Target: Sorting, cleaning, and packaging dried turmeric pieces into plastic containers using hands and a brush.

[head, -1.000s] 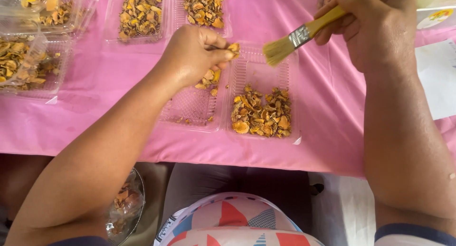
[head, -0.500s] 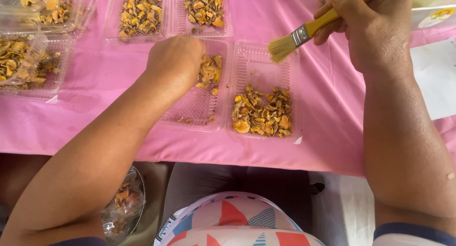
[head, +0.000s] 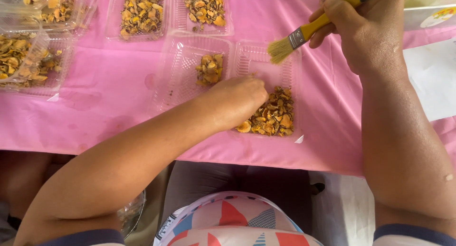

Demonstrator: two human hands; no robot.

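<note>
Head view: left hand [head: 240,101] curls, fingers down in dried orange pieces [head: 271,118]; right hand [head: 368,29] grips paintbrush [head: 304,34].

Before you: open clear plastic clamshell [head: 259,56] mid-table; two clear trays [head: 114,18] behind; clear trays [head: 61,79] far left; white label [head: 439,17] top right.

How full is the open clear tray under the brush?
Partly full: orange-brown pieces cover only the tray's near end; its far end under the brush is bare.
</note>
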